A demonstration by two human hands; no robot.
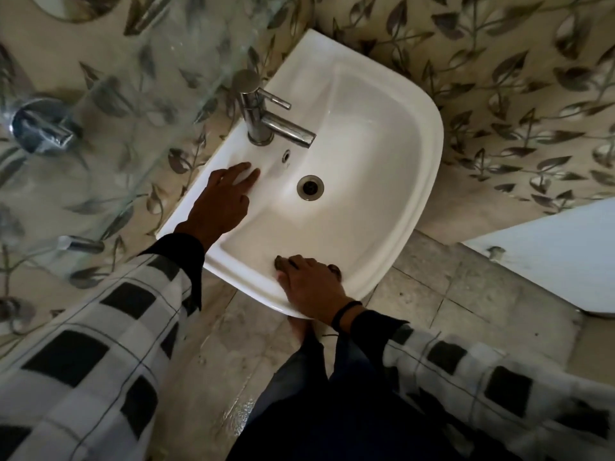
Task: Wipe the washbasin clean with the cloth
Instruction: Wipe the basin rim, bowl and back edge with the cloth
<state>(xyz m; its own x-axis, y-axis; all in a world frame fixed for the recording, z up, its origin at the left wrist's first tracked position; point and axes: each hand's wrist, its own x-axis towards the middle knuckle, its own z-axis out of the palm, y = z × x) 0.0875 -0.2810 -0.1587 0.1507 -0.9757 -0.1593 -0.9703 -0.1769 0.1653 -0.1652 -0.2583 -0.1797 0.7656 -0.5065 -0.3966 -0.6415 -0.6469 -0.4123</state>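
White ceramic washbasin (382,134), right hand (311,287) presses dark cloth (281,262) flat on near inner rim; left hand (221,201) spread, empty, bracing left ledge. Risk: small cloth slips from under palm, missing faucet (266,118) side.

White washbasin (399,134), wall-mounted, empty; small dark cloth (282,262) bunched on near inner rim, mostly hidden.

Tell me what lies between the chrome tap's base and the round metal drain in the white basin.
In the head view, between the chrome tap and the round metal drain, only the small overflow hole sits on bare white ceramic basin.
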